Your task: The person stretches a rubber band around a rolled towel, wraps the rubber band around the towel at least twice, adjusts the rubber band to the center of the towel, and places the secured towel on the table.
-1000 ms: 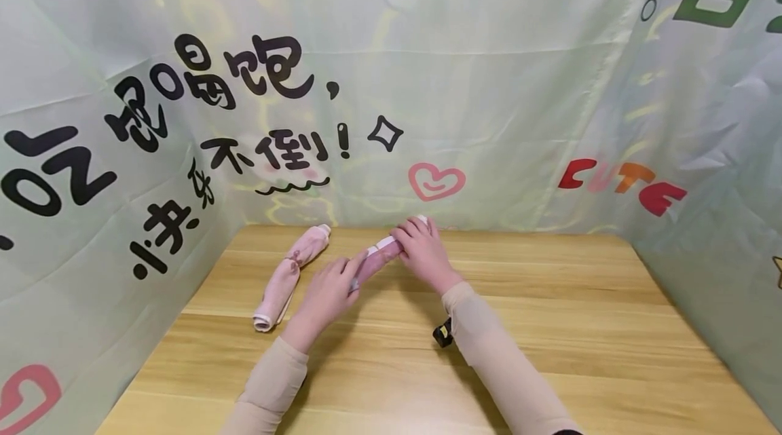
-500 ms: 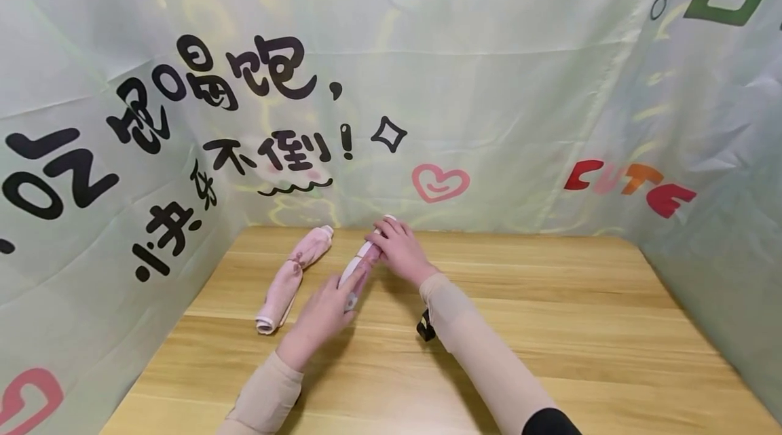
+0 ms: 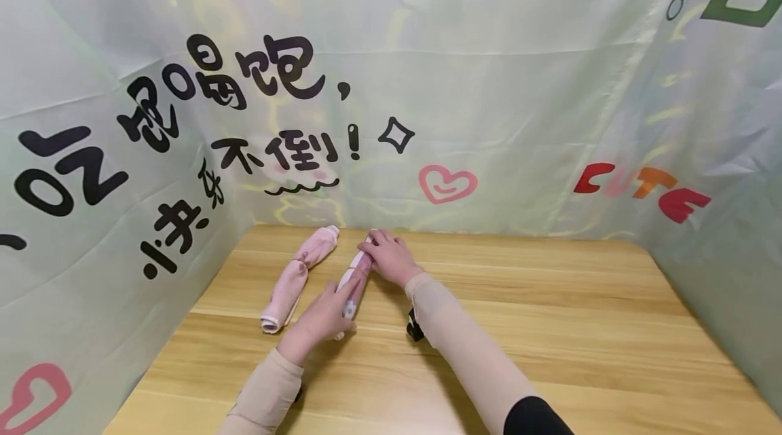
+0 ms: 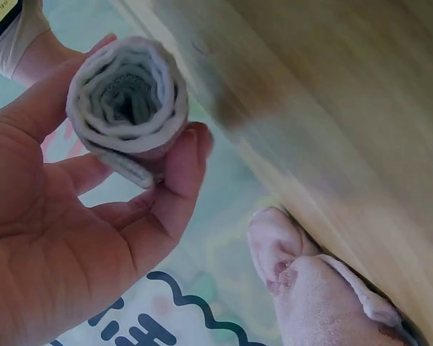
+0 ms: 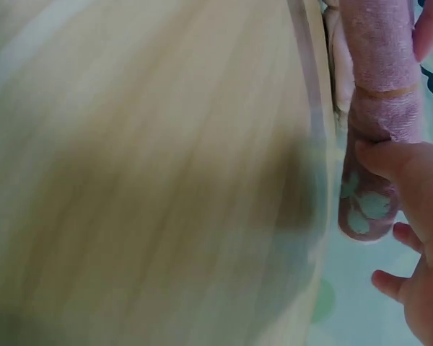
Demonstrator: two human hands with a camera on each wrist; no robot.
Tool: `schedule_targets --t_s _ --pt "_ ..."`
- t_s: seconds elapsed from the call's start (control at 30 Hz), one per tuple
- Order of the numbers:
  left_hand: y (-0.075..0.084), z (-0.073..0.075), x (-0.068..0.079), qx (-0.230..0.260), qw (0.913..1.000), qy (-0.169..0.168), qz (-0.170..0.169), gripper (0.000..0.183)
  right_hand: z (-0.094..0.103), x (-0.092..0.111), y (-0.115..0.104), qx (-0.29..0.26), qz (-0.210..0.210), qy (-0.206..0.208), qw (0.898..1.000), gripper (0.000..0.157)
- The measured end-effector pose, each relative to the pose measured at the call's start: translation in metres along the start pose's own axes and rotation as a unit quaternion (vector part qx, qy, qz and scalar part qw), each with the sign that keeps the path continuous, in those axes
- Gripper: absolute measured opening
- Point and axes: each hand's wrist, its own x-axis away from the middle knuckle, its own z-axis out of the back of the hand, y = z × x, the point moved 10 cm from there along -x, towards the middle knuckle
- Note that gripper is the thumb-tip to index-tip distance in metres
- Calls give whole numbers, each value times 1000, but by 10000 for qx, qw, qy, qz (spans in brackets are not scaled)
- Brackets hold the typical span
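Note:
A mauve rolled towel (image 3: 363, 267) with a white edge and pale leaf print slants away from me, held in both hands. My left hand (image 3: 324, 318) grips its near end, and the left wrist view shows thumb and fingers around the spiral end of the towel (image 4: 89, 122). My right hand (image 3: 391, 257) holds the far end, its thumb along the roll in the right wrist view. A thin tan band (image 5: 386, 93) circles the roll's middle. To the left, a light pink rolled towel (image 3: 288, 291), cinched near its middle, lies on the table.
The wooden table (image 3: 537, 326) ends at a pale printed cloth (image 3: 501, 116) at the back and both sides. A small black device (image 3: 415, 328) sits at my right wrist.
Both hands have brought the mauve towel left and turned it from a slant to the right into a steeper line, lower toward the table. The light pink towel stays put.

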Motion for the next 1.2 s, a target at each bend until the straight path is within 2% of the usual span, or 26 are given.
schedule_targets --t_s 0.23,0.37,0.5,0.7,0.9,1.2 --pt "-4 -2 2 -107 9996 -157 204 97 -16 -3 -3 -23 -236 -738 9970 48" --pt "-7 -2 2 -192 9993 -174 283 93 -21 -3 -4 -46 -240 -933 9953 53" --pt "-8 -2 4 -274 9989 -175 349 83 -21 1 -4 -162 -197 -1021 9944 57" --pt "-10 10 6 -444 9983 -71 374 70 -6 7 -3 -467 -232 -850 9950 62" --pt "-11 27 8 -959 9944 328 293 65 8 13 -3 -458 -97 -727 9963 65" --pt "-5 48 7 -1362 9844 1112 49 62 24 30 15 -219 -370 -592 9973 68"
